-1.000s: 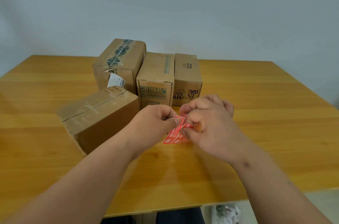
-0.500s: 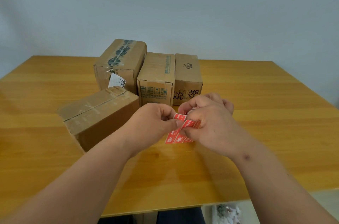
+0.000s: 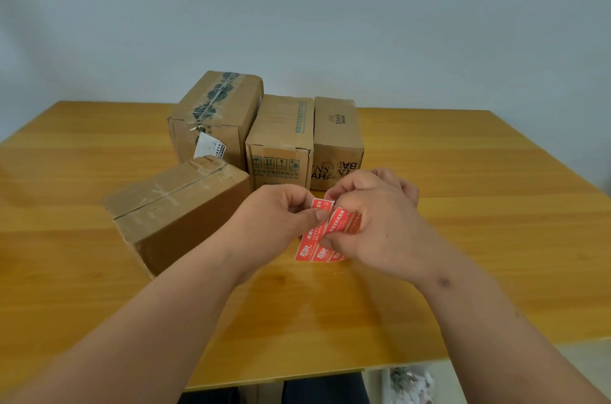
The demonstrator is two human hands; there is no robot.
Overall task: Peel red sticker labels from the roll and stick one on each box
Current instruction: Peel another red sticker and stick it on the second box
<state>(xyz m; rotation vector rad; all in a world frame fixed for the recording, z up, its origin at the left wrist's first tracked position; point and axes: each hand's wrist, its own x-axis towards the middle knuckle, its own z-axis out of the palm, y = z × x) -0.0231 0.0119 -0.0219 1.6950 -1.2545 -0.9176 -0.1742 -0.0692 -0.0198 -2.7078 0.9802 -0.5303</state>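
Nearest the camera: two bare forearms reach in from the lower corners and meet above the middle of the wooden table (image 3: 479,205), a smooth, glossy honey-coloured top with long plank grain.

Left hand (image 3: 281,218): fingers curled under, thumb pressed forward, pinching the upper left edge of the red sticker strip (image 3: 314,240). Right hand (image 3: 373,222): fingers curled, thumb and forefinger pinching the strip's right side; the knuckles hide most of what lies beneath, so the roll itself cannot be made out. Both hands are closed on the strip.

The strip is thin, glossy paper, red with white print, rectangular labels side by side. It hangs between the two hands, its lower end dangling just above the table top. One small label end (image 3: 320,204) stands up between the two thumbs, curling slightly.

Just left of the hands: the near box (image 3: 178,215), brown corrugated cardboard, lying at an angle, clear tape along its top seam, edges a little crushed. No red label shows on it.

Behind the hands, a row of three cardboard boxes, sides touching or nearly so. The left rear box (image 3: 218,116) is tallest, sealed with dark-printed tape, and a white tag hangs on its front. The middle box (image 3: 281,136) carries teal handling symbols. The right rear box (image 3: 335,131) bears dark lettering. All four boxes are closed; contents unseen.

Beyond: a plain pale wall.
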